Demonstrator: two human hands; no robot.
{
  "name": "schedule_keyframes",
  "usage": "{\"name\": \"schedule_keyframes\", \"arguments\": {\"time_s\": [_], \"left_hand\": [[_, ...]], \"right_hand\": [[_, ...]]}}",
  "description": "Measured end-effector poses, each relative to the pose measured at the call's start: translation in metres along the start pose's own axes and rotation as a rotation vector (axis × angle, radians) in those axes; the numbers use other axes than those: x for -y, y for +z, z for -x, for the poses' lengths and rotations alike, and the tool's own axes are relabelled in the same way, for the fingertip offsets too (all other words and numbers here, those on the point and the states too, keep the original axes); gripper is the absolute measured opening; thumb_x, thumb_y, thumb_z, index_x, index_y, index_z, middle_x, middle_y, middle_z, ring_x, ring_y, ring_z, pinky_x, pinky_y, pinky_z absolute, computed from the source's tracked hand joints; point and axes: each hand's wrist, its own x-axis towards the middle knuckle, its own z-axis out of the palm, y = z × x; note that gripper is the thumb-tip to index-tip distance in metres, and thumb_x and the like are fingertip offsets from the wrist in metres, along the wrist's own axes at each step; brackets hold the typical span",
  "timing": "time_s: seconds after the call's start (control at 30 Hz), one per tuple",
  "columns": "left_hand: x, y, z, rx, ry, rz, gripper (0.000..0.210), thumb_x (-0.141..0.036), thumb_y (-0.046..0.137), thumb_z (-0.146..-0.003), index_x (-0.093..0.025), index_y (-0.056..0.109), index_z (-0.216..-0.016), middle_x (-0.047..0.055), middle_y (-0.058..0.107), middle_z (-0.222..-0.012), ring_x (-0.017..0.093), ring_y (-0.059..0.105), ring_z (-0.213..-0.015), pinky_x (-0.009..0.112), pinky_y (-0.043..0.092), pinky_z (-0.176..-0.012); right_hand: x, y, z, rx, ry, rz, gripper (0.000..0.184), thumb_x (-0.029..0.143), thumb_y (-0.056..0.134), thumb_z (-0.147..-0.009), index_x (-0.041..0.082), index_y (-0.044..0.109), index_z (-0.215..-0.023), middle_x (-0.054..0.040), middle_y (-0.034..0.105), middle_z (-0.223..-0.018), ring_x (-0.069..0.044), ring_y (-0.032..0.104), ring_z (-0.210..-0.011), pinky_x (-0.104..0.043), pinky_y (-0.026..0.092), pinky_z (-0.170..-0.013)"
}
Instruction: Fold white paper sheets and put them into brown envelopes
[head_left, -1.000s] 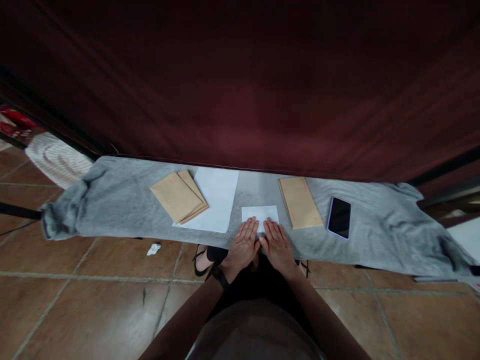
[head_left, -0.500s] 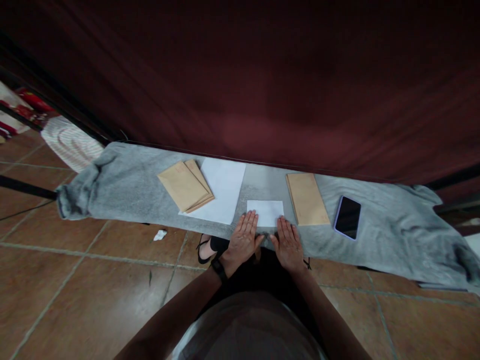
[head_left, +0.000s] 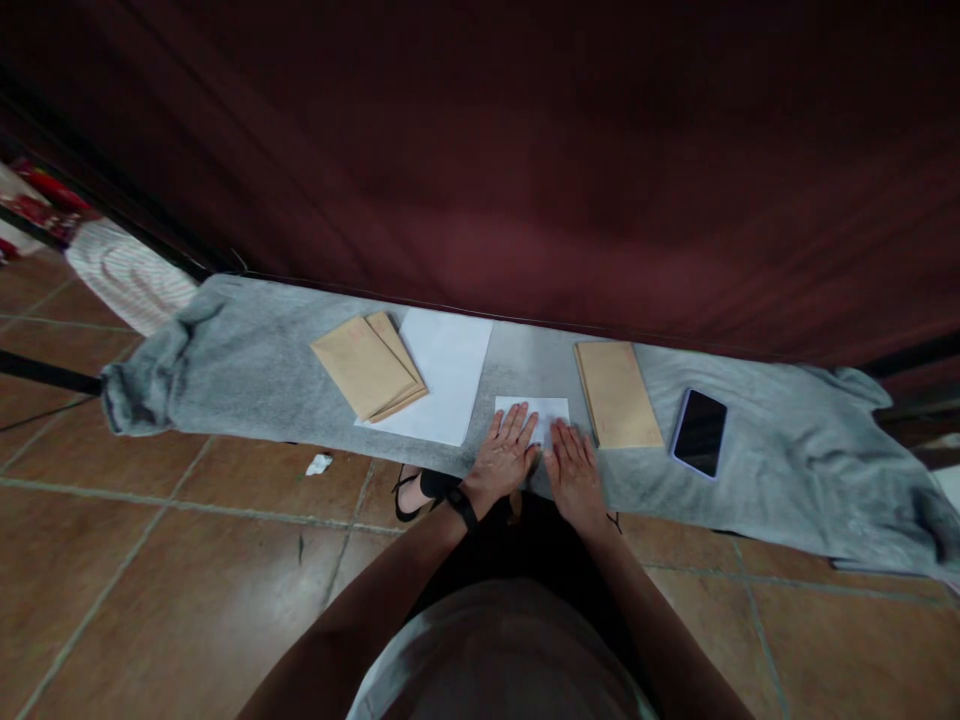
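A small white sheet of paper point(head_left: 546, 406), seemingly folded, lies in front of me at the near side of the cloth-covered surface. My left hand point(head_left: 504, 455) rests flat over its left part, fingers spread. On its right edge lies my right hand point(head_left: 574, 472), fingers stretched out and flat. Together they hide much of the paper's near half. Left of them a stack of brown envelopes point(head_left: 366, 370) overlaps large white paper sheets point(head_left: 450, 375). Another brown envelope stack point(head_left: 621, 395) lies just right of my right hand.
A phone point(head_left: 700, 432) with a dark screen lies to the right on the grey cloth point(head_left: 247, 370). Behind the narrow surface hangs a dark red curtain point(head_left: 525, 180). A crumpled white scrap point(head_left: 319, 464) is on the tiled floor at the left.
My left hand has moved right and forward from the paper's near left corner onto its middle. My right hand has shifted slightly and still lies at the right side.
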Motion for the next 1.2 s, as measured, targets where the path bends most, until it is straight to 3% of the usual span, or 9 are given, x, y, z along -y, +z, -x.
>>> {"name": "schedule_keyframes", "arguments": {"time_s": [0.23,0.67,0.8,1.0,1.2], "left_hand": [[0.0,-0.003,-0.001,0.035,0.034,-0.021,0.058,-0.029,0.039,-0.1,-0.007,0.034,-0.154,0.018,0.03,-0.162,0.029,0.02,-0.153,0.053,0.019,-0.125],[0.004,0.003,-0.004,-0.029,0.005,0.027,0.056,-0.023,0.036,-0.098,-0.012,0.034,-0.154,0.013,0.034,-0.162,0.023,0.024,-0.153,0.05,0.019,-0.125],[0.004,0.005,-0.01,-0.017,-0.055,0.014,0.057,-0.022,0.034,-0.099,-0.01,0.032,-0.155,0.012,0.031,-0.163,0.022,0.021,-0.153,0.048,0.017,-0.126],[0.014,0.003,-0.017,0.011,-0.185,-0.049,0.057,-0.029,0.03,-0.103,-0.007,0.029,-0.156,0.013,0.028,-0.164,0.024,0.018,-0.154,0.046,0.018,-0.126],[0.023,0.005,-0.011,-0.045,-0.209,-0.078,0.061,-0.037,0.031,-0.104,-0.006,0.028,-0.157,0.015,0.029,-0.163,0.025,0.02,-0.154,0.047,0.021,-0.125]], "right_hand": [[0.009,0.007,-0.044,0.091,-0.077,-0.002,0.053,0.027,0.023,-0.106,0.008,0.037,-0.154,-0.0154,0.035,-0.161,-0.024,0.027,-0.152,-0.049,0.023,-0.123],[0.006,0.01,-0.043,0.104,-0.04,0.072,0.054,0.024,0.033,-0.104,0.01,0.033,-0.155,-0.0154,0.027,-0.164,-0.027,0.02,-0.154,-0.053,0.022,-0.122],[0.008,0.013,-0.044,0.075,-0.02,0.093,0.052,0.023,0.036,-0.103,0.013,0.037,-0.154,-0.0146,0.027,-0.164,-0.028,0.02,-0.154,-0.053,0.022,-0.122],[0.007,0.021,-0.045,-0.041,0.034,0.08,0.053,0.031,0.04,-0.104,0.01,0.04,-0.153,-0.0191,0.033,-0.161,-0.03,0.031,-0.149,-0.051,0.025,-0.119],[0.003,0.029,-0.045,-0.104,0.068,0.082,0.057,0.036,0.041,-0.104,0.006,0.04,-0.152,-0.0212,0.036,-0.159,-0.032,0.033,-0.148,-0.05,0.027,-0.119]]}}
